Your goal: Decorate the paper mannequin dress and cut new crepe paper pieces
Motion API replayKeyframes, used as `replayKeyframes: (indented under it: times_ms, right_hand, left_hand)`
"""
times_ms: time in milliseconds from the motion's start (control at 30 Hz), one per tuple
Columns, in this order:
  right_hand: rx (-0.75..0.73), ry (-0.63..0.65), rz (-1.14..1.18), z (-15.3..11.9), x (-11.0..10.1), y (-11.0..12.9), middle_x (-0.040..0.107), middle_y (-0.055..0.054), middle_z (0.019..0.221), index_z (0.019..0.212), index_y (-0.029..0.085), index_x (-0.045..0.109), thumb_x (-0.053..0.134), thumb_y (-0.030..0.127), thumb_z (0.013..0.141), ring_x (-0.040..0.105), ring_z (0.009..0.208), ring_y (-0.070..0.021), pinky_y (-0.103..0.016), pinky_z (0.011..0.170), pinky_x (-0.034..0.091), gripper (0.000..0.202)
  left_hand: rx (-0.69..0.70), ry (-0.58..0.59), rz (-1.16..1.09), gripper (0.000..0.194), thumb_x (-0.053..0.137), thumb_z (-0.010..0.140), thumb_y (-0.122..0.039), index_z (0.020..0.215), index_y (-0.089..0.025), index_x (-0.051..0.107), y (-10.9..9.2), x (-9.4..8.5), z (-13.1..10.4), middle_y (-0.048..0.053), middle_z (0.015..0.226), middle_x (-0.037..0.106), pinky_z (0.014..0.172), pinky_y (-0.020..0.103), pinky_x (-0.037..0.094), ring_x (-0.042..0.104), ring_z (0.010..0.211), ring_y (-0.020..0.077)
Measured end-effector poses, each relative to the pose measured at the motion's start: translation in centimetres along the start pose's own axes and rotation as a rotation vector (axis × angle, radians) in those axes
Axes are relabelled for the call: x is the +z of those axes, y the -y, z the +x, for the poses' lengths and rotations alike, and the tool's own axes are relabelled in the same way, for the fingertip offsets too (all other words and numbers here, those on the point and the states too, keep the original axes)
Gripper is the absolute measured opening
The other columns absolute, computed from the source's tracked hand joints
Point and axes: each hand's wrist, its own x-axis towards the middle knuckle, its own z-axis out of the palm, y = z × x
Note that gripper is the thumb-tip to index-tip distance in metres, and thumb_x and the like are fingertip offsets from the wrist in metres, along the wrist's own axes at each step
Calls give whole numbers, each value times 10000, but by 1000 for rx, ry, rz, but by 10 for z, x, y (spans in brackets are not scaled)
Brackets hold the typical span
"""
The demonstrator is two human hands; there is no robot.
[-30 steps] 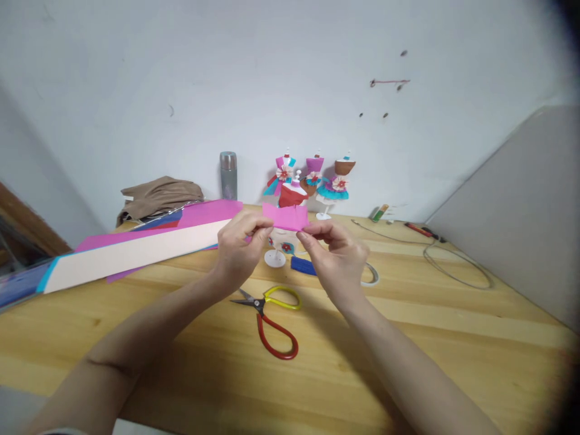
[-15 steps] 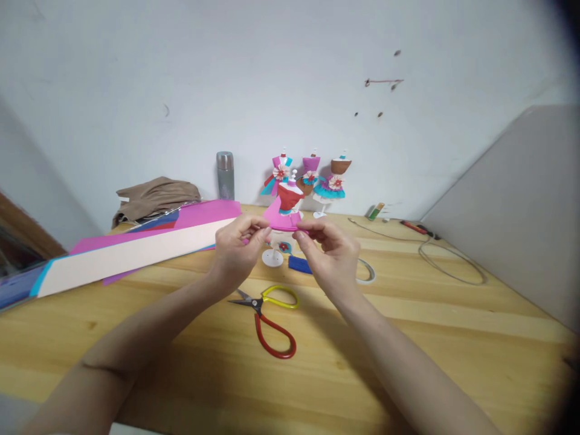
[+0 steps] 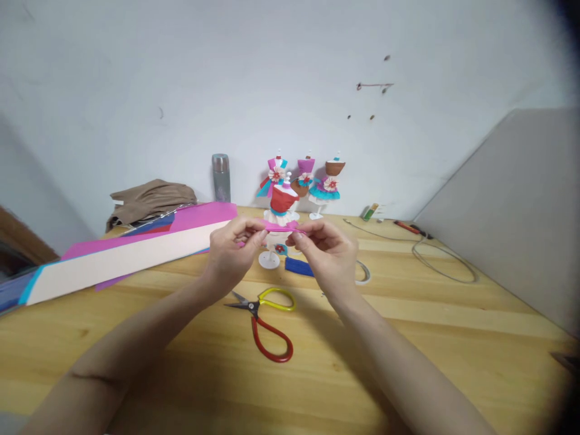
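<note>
Both hands pinch a small folded pink piece [image 3: 281,226] between them. My left hand [image 3: 235,248] closes on its left end, and my right hand [image 3: 328,251] on its right end. Just behind the pink piece stands a small dress form [image 3: 284,199] with a red top and a pale skirt. Below the hands, scissors [image 3: 256,310] with one yellow and one red handle lie on the wooden table [image 3: 203,374], blades apart. A blue item [image 3: 298,267] lies partly behind my right hand.
Three more dressed forms [image 3: 334,169] stand by the wall. A flask [image 3: 222,178], brown cloth [image 3: 156,199] and coloured sheets [image 3: 131,258] are at the left. Toward the right lie a cable [image 3: 439,275], a red tool [image 3: 408,227] and a green item [image 3: 370,211].
The pink piece is now seen nearly edge-on; its raised left part has folded or tilted down, uncovering the red-topped form. The view has shifted slightly. Both hands keep their hold.
</note>
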Motion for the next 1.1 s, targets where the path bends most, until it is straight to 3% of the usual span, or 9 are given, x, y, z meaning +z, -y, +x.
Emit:
replayKeyframes:
  times_ms: [167, 400, 733, 1100]
  right_hand:
    - [-94, -24, -77, -2, -3, -1, 716, -13, 684, 748, 201, 679, 722, 233, 781, 677, 609, -163, -293, 583, 545, 63]
    - [-117, -47, -47, -2, -4, -3, 716, -6, 692, 761, 217, 687, 745, 239, 773, 674, 608, -164, -302, 577, 553, 63]
    - [-153, -13, -42, 0, -8, -3, 713, -14, 723, 752, 225, 692, 733, 234, 780, 666, 648, -170, -317, 586, 548, 51]
    - [-193, -33, -74, -2, -6, -4, 718, -13, 758, 776, 225, 686, 722, 228, 799, 664, 658, -159, -309, 604, 538, 43]
  left_hand:
    - [-81, -8, -118, 55, 718, 779, -186, 779, -163, 667, -6, -1, -1, 9, 655, 720, 574, 195, 591, 731, 607, 144]
    - [-222, 38, -270, 137, 763, 736, -214, 780, -162, 644, -12, -2, 3, 6, 648, 715, 591, 229, 627, 735, 598, 157]
    - [-222, 15, -257, 122, 772, 708, -200, 757, -160, 668, -13, -6, 3, 24, 689, 725, 620, 238, 630, 731, 636, 153]
    - [-185, 85, -258, 79, 745, 724, -183, 751, -167, 673, -14, -10, 7, 20, 682, 713, 615, 236, 621, 723, 633, 149]
